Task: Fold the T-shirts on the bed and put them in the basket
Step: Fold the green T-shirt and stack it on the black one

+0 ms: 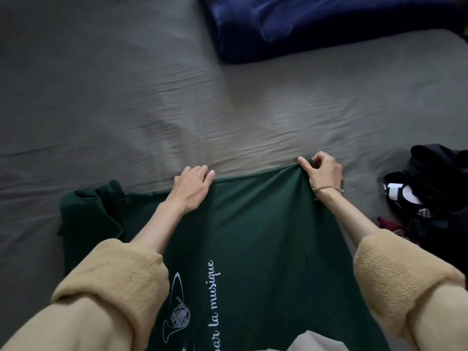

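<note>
On the bed (126,97), the right hand (320,171) pinches the green T-shirt (266,224); the left hand (193,184) grips its edge.

matt green cloth T-shirt (253,224); wrinkled grey sheet (126,110); fuzzy knit sleeves (114,274)
</note>
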A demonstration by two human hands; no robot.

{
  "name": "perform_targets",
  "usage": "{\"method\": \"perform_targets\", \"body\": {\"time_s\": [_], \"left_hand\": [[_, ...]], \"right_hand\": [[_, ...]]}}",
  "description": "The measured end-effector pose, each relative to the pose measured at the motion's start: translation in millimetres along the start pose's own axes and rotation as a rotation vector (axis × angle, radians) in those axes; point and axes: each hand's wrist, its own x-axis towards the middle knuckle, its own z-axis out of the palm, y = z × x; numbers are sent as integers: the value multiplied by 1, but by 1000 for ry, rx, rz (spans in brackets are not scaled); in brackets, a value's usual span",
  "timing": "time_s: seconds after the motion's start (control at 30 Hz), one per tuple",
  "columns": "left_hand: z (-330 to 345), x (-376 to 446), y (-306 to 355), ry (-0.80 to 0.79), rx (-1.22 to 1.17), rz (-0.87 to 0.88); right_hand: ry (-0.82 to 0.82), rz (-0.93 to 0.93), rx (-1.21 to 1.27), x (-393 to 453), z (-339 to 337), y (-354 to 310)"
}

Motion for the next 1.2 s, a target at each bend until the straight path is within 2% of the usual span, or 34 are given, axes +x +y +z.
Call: {"method": "perform_targets", "body": {"time_s": [0.1,0.23,0.37,0.5,0.6,0.7,0.77,0.87,0.93,1.03,1.1,1.2], "left_hand": [[-3,0,-13,-87,-141,38],[-5,-2,-17,-130,-254,-28],[-9,3,-14,-157,-290,-65],[-11,8,-16,-120,-352,-87],[-7,11,-12,-113,-278,-86],[-3,4,-4,-81,-311,-93],[-3,-5,-4,-40,-335,-37],[-14,-28,-22,103,-260,76],[-23,-42,-45,224,-121,113],[-43,-66,-97,363,19,-16],[-52,-74,-121,432,57,-161],[-68,-92,-157,406,-94,-460]], "right_hand": [[8,-10,-12,-3,1,0],[-16,-1,13,-2,-1,2],[28,36,57,-1,2,-1],[46,29,13,-2,6,0],[51,31,-30,1,7,-1],[59,72,-19,2,0,-2],[64,71,-40,-1,-4,-3],[91,-61,-181,-19,5,-14],[153,-190,-397,-34,17,-28],[164,-368,-628,-57,43,-64],[69,-429,-635,-67,58,-81],[-168,-573,-547,-96,99,-115]]}}
